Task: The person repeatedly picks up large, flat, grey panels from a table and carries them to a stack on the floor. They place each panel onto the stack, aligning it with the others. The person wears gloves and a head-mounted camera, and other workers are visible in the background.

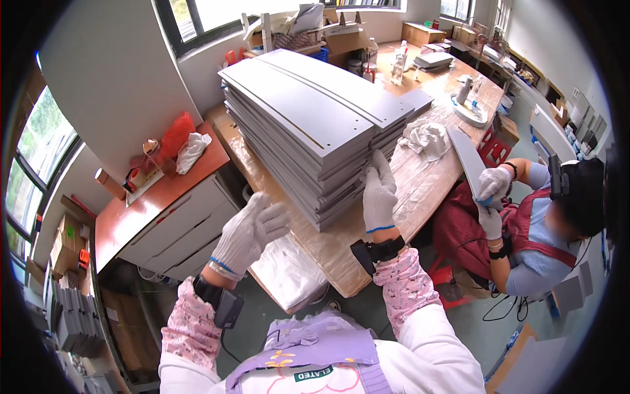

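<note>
In front of me rises a tall stack of light grey panels point(298, 105), piled in two rows side by side on a table covered in clear plastic film. The top panels have small holes and a narrow slot near one edge. My left hand point(252, 226), in a white knit glove, hovers left of the stack's near corner, fingers apart and holding nothing. Gloved the same way, my right hand point(380, 195) is raised beside the stack's right end, fingers stretched upward close to the panel edges; whether they touch is unclear.
A co-worker point(531, 223) sits at right, holding a grey panel point(467, 154) with gloved hands. A crumpled white cloth point(425, 139) and a white tray point(470, 113) lie on the table. A red-topped drawer cabinet point(131, 213) stands left; bottles point(399, 64) stand farther back.
</note>
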Motion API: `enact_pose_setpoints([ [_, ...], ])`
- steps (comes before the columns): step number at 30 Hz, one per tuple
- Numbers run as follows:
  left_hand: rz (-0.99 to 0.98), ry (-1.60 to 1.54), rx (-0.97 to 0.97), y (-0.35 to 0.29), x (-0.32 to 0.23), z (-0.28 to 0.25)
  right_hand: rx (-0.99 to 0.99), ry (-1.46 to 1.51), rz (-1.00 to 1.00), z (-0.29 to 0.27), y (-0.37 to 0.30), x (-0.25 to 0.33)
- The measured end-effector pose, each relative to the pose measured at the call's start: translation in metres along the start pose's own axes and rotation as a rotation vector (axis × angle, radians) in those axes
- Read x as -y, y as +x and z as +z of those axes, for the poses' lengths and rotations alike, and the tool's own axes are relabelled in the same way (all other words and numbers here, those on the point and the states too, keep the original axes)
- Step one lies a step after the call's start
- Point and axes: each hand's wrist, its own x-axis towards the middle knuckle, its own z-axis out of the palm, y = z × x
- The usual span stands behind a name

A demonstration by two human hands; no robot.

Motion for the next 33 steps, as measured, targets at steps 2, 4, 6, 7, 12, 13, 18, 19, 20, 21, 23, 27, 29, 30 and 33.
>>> enact_pose_setpoints([
  [2,-0.019,-0.002,-0.065,0.023,-0.003,0.024,-0.027,-0.082,-0.073,-0.002,0.006,-0.009],
  [4,-0.028,0.019,-0.064,0.047,-0.01,0.039,-0.067,-0.18,-0.151,0.0,0.011,-0.009],
  [6,-0.047,0.032,-0.026,0.063,-0.017,0.049,-0.133,-0.313,-0.16,0.006,0.015,-0.007],
  [7,-0.063,0.033,0.018,0.071,-0.021,0.054,-0.174,-0.381,-0.168,0.008,0.016,-0.005],
  [12,-0.152,0.163,0.007,0.086,-0.028,0.065,-0.19,-0.699,-0.288,0.012,0.015,0.004],
  [13,-0.168,0.192,-0.022,0.09,-0.027,0.062,-0.196,-0.754,-0.317,0.014,0.015,0.006],
  [18,-0.2,0.174,-0.077,0.096,-0.026,0.063,-0.18,-0.676,-0.28,0.009,0.014,0.0],
  [19,-0.215,0.173,-0.1,0.1,-0.025,0.062,-0.179,-0.67,-0.286,0.007,0.015,-0.003],
  [20,-0.23,0.173,-0.123,0.103,-0.024,0.062,-0.183,-0.7,-0.294,0.006,0.016,-0.004],
  [21,-0.245,0.171,-0.12,0.105,-0.025,0.062,-0.184,-0.728,-0.302,0.005,0.017,-0.005],
  [23,-0.221,0.167,-0.013,0.1,-0.028,0.065,-0.181,-0.736,-0.316,0.004,0.02,-0.005],
  [27,-0.208,0.09,-0.17,0.1,-0.022,0.073,-0.159,-0.64,-0.3,0.002,0.023,-0.01],
  [29,-0.236,0.04,-0.261,0.102,-0.02,0.076,-0.137,-0.632,-0.286,0.0,0.024,-0.008],
  [30,-0.227,0.048,-0.216,0.1,-0.021,0.072,-0.113,-0.645,-0.287,0.002,0.02,-0.001],
  [33,-0.189,0.102,-0.06,0.084,-0.027,0.064,-0.002,-0.591,-0.252,0.0,0.013,0.001],
])
